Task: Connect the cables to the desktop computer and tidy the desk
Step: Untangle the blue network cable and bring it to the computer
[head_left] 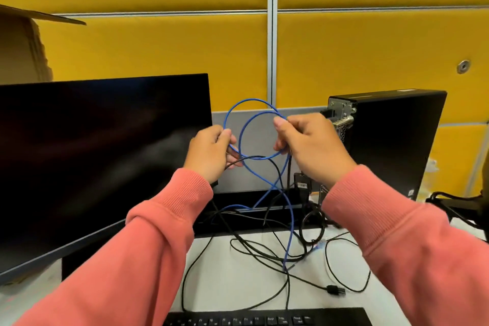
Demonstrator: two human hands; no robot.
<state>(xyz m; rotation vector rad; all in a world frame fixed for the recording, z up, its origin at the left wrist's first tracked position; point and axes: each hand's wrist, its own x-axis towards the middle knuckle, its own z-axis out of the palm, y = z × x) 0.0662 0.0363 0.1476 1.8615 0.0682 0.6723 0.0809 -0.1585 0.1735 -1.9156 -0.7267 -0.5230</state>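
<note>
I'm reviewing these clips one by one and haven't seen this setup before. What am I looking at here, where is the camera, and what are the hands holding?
There is no machine here: a person in pink sleeves works with bare hands. The single picture comes from a wide-angle camera worn on the person's head, looking forward and down, which is why the edges bend.

The left hand and the right hand each grip the blue cable, which is raised above the desk in loops; its lower part hangs down among loose black cables on the white desk. A thin black cable also passes by the left hand.

A dark monitor stands on the left, the black desktop computer on the right with its rear ports facing the hands, and a keyboard lies at the bottom edge.
</note>
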